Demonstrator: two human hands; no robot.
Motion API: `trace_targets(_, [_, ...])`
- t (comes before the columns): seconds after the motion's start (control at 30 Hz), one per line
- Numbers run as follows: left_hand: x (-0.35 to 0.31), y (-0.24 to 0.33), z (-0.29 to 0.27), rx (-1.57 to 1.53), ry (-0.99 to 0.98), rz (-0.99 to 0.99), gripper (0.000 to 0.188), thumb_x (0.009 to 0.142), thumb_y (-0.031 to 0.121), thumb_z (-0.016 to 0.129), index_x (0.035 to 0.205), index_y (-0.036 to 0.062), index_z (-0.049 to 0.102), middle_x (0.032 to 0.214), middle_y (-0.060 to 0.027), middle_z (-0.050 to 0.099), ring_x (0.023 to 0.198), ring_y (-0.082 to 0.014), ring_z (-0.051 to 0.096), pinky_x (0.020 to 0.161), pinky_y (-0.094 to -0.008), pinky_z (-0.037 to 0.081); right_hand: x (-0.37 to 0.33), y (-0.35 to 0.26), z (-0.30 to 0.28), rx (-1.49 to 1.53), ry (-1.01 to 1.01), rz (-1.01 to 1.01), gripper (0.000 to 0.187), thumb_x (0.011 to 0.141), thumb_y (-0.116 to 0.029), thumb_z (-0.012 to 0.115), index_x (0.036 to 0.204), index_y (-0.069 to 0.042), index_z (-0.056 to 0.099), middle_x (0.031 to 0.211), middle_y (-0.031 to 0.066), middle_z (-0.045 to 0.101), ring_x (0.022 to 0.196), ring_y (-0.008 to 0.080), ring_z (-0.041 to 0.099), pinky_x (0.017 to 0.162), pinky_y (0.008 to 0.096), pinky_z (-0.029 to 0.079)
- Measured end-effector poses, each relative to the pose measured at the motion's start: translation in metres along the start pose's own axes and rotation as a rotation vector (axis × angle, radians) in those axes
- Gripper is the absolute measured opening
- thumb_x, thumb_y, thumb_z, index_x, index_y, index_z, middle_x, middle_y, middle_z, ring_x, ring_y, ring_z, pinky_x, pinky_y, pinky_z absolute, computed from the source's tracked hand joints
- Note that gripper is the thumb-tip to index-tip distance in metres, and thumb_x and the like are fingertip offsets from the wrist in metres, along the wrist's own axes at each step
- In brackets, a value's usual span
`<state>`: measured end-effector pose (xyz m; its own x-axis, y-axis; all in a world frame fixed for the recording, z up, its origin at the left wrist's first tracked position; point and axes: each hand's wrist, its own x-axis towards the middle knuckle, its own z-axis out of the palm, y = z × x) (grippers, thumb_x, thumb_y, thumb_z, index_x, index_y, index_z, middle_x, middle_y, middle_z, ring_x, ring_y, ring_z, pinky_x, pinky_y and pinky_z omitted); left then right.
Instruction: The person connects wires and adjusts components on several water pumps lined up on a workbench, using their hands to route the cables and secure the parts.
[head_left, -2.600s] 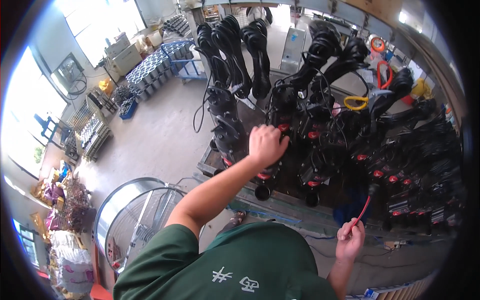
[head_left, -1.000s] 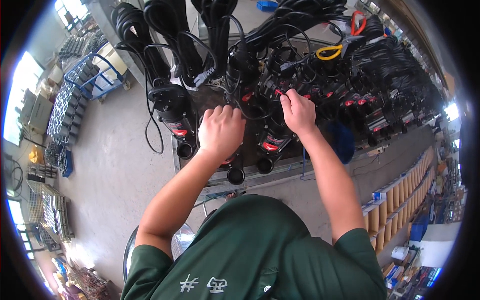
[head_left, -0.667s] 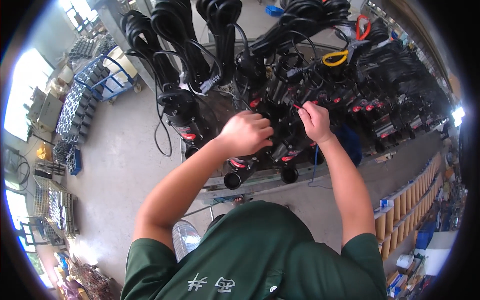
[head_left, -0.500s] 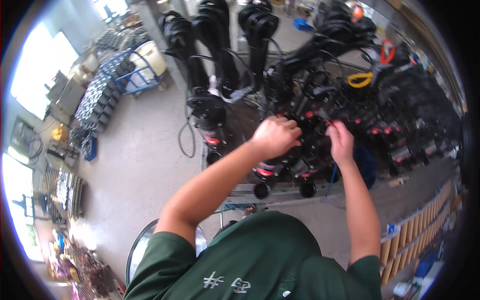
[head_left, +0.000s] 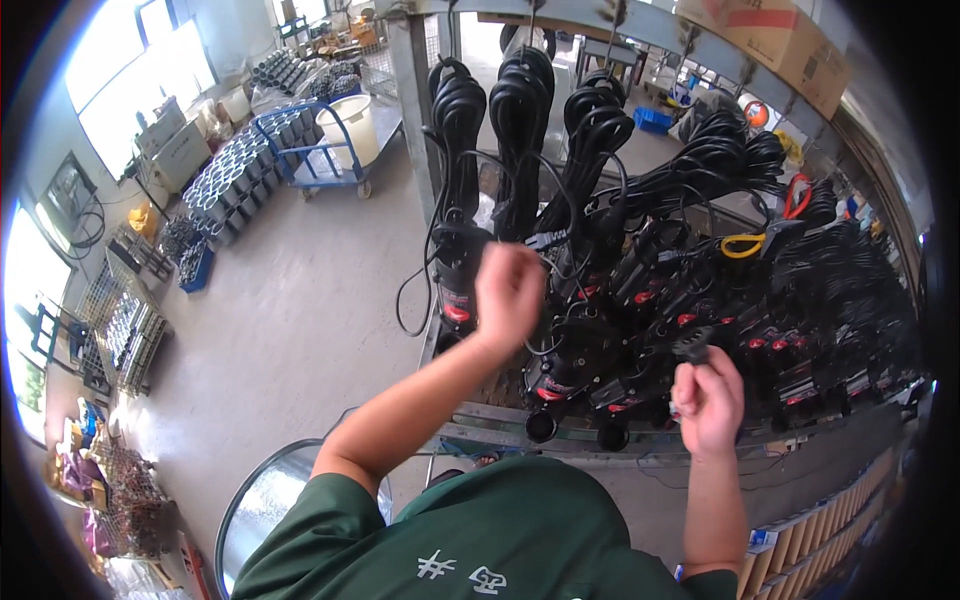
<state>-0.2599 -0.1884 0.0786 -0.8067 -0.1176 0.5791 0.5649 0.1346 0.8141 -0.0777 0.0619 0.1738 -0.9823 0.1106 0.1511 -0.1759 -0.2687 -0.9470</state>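
Note:
My right hand (head_left: 710,400) is closed around a small black plug-like piece (head_left: 692,345), which points up and away above the rack's front part. Its exact kind is hard to make out. My left hand (head_left: 510,295), blurred, has its fingers curled in front of the hanging black cables; whatever it may hold is hidden. Between and below the hands stand black pumps (head_left: 565,365) with red labels, packed in rows. Coiled black cables (head_left: 522,95) hang from the metal frame over them.
A yellow-handled cutting tool (head_left: 742,246) and a red loop handle (head_left: 797,196) rest among the pumps to the right. Cardboard boxes (head_left: 770,45) sit on the frame's top. A blue trolley (head_left: 325,175) stands at the far left, and a round metal container (head_left: 275,500) is beside me.
My hands have moved farther apart: the left one leftward to the hanging cables, the right one down and slightly right. The black piece now shows in my right hand. The view has shifted.

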Motion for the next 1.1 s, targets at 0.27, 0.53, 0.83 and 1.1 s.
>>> trace_targets(0.27, [0.108, -0.029, -0.030, 0.535, -0.151, -0.060, 0.035, 0.085, 0.025, 0.079, 0.107, 0.0033, 0.063, 0.106, -0.0178, 0.065, 0.089, -0.0353, 0.066, 0.083, -0.0415, 0.054, 0.072, 0.042, 0.084, 0.080, -0.280, 0.259, 0.024, 0.102, -0.019, 0.065, 0.117, -0.002, 0.062, 0.069, -0.0046, 0.047, 0.056, 0.0032, 0.041, 0.048, 0.0208, 0.029])
trace_targets(0.53, [0.068, 0.027, -0.060, -0.509, -0.313, -0.469, 0.021, 0.106, 0.016, 0.056, 0.122, 0.0040, 0.063, 0.099, -0.0026, 0.067, 0.087, -0.0118, 0.065, 0.085, -0.0319, 0.055, 0.127, 0.102, 0.083, -0.074, -0.254, 0.199, 0.020, 0.100, -0.023, 0.068, 0.104, -0.003, 0.070, 0.073, -0.0041, 0.054, 0.059, 0.0025, 0.043, 0.052, 0.0198, 0.032])
trace_targets(0.83, [0.054, 0.026, -0.066, -0.568, -0.475, -0.587, 0.018, 0.105, 0.010, 0.059, 0.120, 0.0018, 0.062, 0.114, -0.0060, 0.065, 0.104, -0.0165, 0.066, 0.091, -0.0346, 0.059, 0.127, 0.106, 0.100, -0.208, -0.320, 0.083, 0.023, 0.099, -0.023, 0.070, 0.109, -0.003, 0.073, 0.079, -0.0050, 0.061, 0.065, 0.0035, 0.051, 0.058, 0.0220, 0.039])
trace_targets(1.1, [0.063, 0.013, -0.090, -0.083, -0.414, -0.403, 0.024, 0.102, 0.018, 0.061, 0.116, -0.0019, 0.065, 0.103, -0.0066, 0.068, 0.094, -0.0141, 0.068, 0.080, -0.0287, 0.058, 0.152, 0.129, 0.115, -0.225, -0.381, 0.044, 0.023, 0.097, -0.021, 0.071, 0.109, -0.001, 0.074, 0.081, 0.0009, 0.071, 0.068, 0.0068, 0.063, 0.063, 0.0247, 0.052])
